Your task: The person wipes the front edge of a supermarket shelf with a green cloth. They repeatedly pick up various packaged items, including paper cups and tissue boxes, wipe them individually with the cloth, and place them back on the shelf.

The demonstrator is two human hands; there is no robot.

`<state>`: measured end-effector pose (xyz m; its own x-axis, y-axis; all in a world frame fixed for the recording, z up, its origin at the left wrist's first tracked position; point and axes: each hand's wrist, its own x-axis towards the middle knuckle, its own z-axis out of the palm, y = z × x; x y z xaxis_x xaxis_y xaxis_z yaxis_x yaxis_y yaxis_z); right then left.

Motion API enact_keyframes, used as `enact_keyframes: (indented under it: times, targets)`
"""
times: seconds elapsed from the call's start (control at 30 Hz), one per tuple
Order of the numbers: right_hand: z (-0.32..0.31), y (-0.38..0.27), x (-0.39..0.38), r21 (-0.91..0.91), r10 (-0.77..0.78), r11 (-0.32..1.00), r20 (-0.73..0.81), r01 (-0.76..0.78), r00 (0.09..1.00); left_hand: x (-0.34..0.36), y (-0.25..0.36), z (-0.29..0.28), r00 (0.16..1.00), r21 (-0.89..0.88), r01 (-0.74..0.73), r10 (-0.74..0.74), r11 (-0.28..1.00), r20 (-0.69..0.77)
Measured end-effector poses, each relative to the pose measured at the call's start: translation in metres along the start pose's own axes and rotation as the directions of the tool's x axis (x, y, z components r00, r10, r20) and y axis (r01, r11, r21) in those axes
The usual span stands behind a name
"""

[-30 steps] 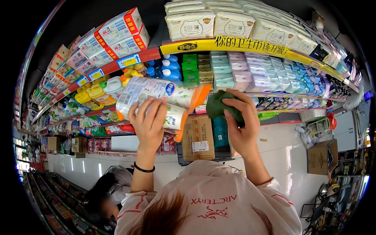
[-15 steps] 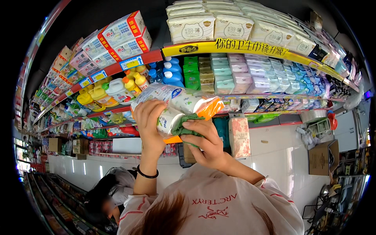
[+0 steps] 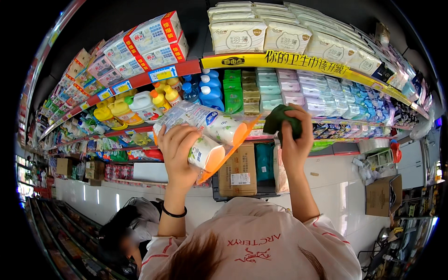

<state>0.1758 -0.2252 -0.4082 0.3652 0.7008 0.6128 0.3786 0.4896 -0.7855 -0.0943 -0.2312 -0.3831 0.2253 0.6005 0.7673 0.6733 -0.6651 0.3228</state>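
My left hand (image 3: pixel 177 151) grips a plastic package (image 3: pixel 205 135) of two white rolls with green print and orange ends, held tilted before the shelves. My right hand (image 3: pixel 296 135) is closed on a dark green cloth (image 3: pixel 276 119), apart from the package at its right. Behind them are shelves with yellow jugs (image 3: pixel 119 112), blue bottles (image 3: pixel 210 91) and stacked pastel packs (image 3: pixel 289 88); white packs (image 3: pixel 238 35) stand above the yellow shelf edge (image 3: pixel 301 63).
Below the shelves a cardboard box (image 3: pixel 235 172) and a teal bag (image 3: pixel 263 163) sit on a dark low platform. A person (image 3: pixel 135 219) bends at the lower left beside another rack (image 3: pixel 60 233). An open carton (image 3: pixel 382 196) stands at the right.
About half a second ago my right hand pressed the cloth against the package's right end; now it has moved up and right, away from it. The package stays in my left hand.
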Motion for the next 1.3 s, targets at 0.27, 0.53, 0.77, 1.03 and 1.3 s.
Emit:
enact_keyframes:
  times: [0.27,0.53,0.77,1.03,1.3]
  targets:
    - [0.036,-0.068,-0.044,0.366,-0.388,0.903,0.473,0.224,0.791,-0.006,-0.001,0.021,0.993,0.178,-0.087,0.072,0.98,0.09]
    - [0.016,-0.023,-0.01,-0.086,-0.282,0.949,0.192,0.302,0.94,0.002,0.001,-0.009,0.986,-0.264,0.167,-0.168,0.95,0.017]
    - [-0.064,0.033,-0.013,-0.241,0.045,0.969,-0.037,-0.052,0.998,0.045,-0.026,-0.127,0.774,-0.655,0.206,-0.531,0.727,-0.346]
    - [-0.075,0.034,-0.031,-0.353,0.167,0.916,-0.094,-0.189,0.982,0.295,-0.033,-0.215,0.649,-0.502,-0.569,-0.019,0.651,-0.76]
    - [-0.061,0.016,-0.041,-0.388,0.076,0.92,0.023,-0.061,0.997,0.439,-0.061,-0.203,0.778,-0.473,-0.304,-0.071,0.827,-0.625]
